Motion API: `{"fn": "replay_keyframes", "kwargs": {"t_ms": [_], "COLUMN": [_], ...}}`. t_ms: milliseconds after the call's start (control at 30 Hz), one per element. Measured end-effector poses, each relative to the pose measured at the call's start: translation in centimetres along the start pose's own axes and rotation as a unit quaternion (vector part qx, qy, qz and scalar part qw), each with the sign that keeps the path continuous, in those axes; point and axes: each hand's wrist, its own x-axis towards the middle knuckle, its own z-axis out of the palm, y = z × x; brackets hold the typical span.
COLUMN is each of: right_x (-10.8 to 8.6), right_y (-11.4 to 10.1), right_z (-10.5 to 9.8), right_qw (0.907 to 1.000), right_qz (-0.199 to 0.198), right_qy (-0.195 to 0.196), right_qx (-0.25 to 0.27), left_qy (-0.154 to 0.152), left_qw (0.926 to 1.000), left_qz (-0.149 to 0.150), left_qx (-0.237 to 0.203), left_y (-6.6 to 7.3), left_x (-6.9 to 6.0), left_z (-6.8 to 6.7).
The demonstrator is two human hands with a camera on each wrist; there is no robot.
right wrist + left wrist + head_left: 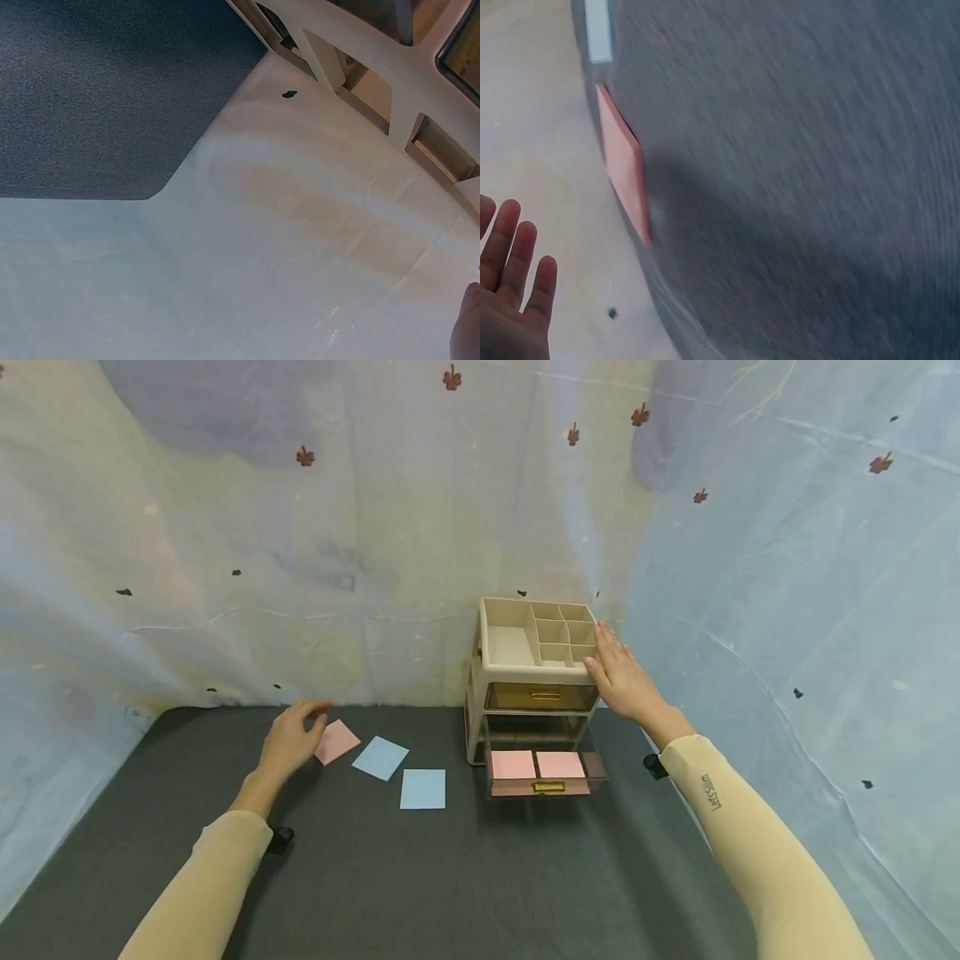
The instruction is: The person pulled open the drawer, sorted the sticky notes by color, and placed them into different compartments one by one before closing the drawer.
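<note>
- The loose pink pad (339, 743) lies flat on the dark table (375, 877), just to the right of the left hand (292, 739), which is by far the nearer of the two hands.
- The pad looks about square, so no long axis stands out; it sits at a slant, its corners turned off the line of the table edge.
- The left hand is above the table with its fingers loosely extended and a little apart. The left wrist view shows a gap between these fingers and the pad; the thumb is out of that view, so I cannot tell whether it touches.
- The right hand (628, 683) rests with straight fingers along the right top edge of the desk organizer (540, 673), well apart from the loose pad.
- To the right of the pad lie a slanted blue pad (380, 758) and, nearer the person, a straight blue pad (423, 789).
- The organizer's top has one wide compartment on the left and six small ones on the right.
- The upper drawer (510, 696) is pushed in; I cannot tell its contents.
- The lower drawer (522, 791) is pulled out and holds two pink pads (513, 764) side by side, with a narrow dark section to their right.
</note>
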Motion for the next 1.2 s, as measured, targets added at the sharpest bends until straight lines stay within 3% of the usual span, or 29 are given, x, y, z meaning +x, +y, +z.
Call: {"fn": "replay_keyframes", "kwargs": {"t_ms": [267,500,767,1200], "right_x": [0.0,0.0,0.0,0.0], "right_y": [0.2,0.1,0.1,0.1], "right_z": [0.1,0.1,0.0,0.1], "right_qw": [1.0000,1.0000,1.0000,1.0000], "right_qz": [-0.004,-0.003,-0.001,-0.004], "right_qy": [0.003,0.001,0.000,0.001], "right_qx": [-0.001,0.002,0.002,0.005], "left_qy": [-0.050,-0.089,-0.132,-0.165], "left_qw": [0.9978,0.9918,0.9843,0.9770], "left_qz": [-0.020,-0.019,-0.027,-0.064], "left_qx": [0.039,0.090,0.114,0.119], "left_y": [-2.0,-3.4,-4.9,-4.5], "left_x": [0.0,0.2,0.2,-0.4], "left_z": [-0.8,-0.7,-0.8,-1.3]}}
